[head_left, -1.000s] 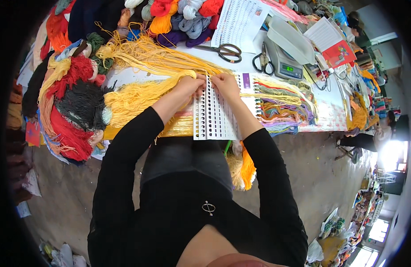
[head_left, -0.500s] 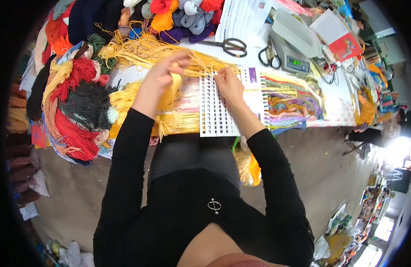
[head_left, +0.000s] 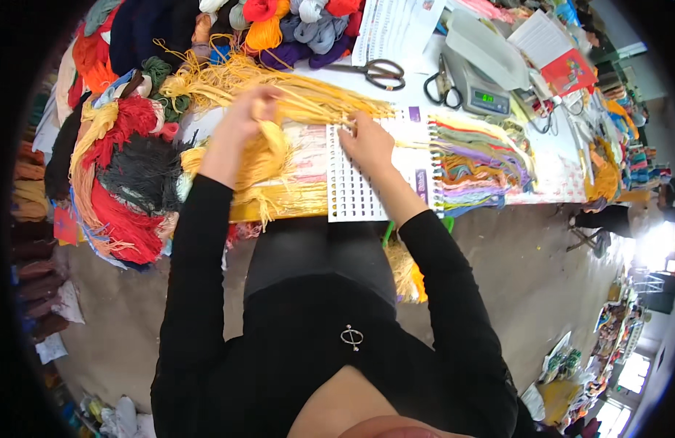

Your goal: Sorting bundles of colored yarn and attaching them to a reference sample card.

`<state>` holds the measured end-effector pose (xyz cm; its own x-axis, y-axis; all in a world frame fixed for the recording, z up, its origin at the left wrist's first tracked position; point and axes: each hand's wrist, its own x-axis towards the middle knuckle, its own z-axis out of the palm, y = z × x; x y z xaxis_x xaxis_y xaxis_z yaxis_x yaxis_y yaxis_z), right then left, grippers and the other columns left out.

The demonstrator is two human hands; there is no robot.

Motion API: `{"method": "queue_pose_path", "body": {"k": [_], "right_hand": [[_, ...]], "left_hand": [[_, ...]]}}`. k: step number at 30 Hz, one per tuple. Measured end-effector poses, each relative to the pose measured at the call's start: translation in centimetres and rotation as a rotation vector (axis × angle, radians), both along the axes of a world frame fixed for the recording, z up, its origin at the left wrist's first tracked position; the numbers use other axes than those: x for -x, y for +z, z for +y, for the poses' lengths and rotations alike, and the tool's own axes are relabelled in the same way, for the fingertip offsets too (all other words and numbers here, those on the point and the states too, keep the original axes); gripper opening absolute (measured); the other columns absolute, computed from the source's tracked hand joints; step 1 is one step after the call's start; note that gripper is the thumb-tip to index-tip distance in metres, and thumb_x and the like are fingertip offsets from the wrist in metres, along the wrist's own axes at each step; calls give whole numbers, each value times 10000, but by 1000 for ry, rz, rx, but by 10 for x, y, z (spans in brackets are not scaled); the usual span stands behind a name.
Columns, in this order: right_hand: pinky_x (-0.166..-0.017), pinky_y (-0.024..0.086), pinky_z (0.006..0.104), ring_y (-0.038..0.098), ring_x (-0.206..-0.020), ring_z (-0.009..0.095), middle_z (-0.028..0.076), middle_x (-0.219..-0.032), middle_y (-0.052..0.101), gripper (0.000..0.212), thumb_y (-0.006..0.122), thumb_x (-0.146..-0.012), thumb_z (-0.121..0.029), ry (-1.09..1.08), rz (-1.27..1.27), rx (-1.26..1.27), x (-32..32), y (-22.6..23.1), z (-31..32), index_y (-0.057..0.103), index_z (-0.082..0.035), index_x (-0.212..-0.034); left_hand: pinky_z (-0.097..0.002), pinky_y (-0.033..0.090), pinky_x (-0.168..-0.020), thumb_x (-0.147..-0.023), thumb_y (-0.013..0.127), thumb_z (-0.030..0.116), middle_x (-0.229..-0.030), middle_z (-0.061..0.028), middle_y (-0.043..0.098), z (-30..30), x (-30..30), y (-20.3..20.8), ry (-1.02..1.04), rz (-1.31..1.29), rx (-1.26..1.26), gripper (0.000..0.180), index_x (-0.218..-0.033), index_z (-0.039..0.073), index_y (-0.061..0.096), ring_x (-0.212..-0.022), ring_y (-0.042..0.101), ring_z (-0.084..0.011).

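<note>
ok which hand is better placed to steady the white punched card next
Probably the right hand: its fingers are at the upper part of the white punched card. The left hand is off to the card's left, by the loose yellow yarn.

Thread workshop, by its look. Table point(head_left: 553, 166) heaped with yarn point(head_left: 136, 174) at left and far side; scissors point(head_left: 445, 89) and digital scale point(head_left: 467, 84) toward far right; punched card point(head_left: 363, 207) mid-table, coloured threads point(head_left: 478, 150) to its right. Bare grey floor point(head_left: 491, 292), second person point(head_left: 604, 222) at right.
</note>
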<state>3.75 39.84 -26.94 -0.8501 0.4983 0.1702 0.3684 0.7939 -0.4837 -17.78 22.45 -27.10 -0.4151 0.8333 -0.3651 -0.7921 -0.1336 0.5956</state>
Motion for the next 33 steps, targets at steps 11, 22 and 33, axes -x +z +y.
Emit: {"method": "queue_pose_path", "body": {"k": [11, 22, 33], "right_hand": [[-637, 441, 317, 603, -739, 226, 57, -782, 626, 297, 607, -769, -345, -83, 3, 226, -3, -4, 8, 599, -108, -947], [-592, 387, 189, 488, -630, 60, -10, -710, 535, 131, 514, -893, -140, 226, 401, 1102, -33, 63, -55, 560, -18, -879], [-577, 406, 188, 478, -617, 56, -9, -732, 536, 131, 546, -882, -134, 203, 397, 1072, -43, 60, -55, 551, -5, -905]], "left_hand": [[-293, 380, -578, -765, 406, 699, -650, -38, 501, -69, 25, 34, 343, 992, 1096, 718, -711, 11, 604, -594, 464, -171], [-282, 421, -830, -965, 281, 371, -1229, -72, 479, 18, -150, 67, -113, 148, -204, 484, -1286, 37, 421, -1063, 481, -147], [-330, 351, -989, -973, 245, 326, -1289, -133, 428, 19, -166, 82, -96, 156, -241, 495, -1283, -38, 373, -1188, 424, -205]]}}
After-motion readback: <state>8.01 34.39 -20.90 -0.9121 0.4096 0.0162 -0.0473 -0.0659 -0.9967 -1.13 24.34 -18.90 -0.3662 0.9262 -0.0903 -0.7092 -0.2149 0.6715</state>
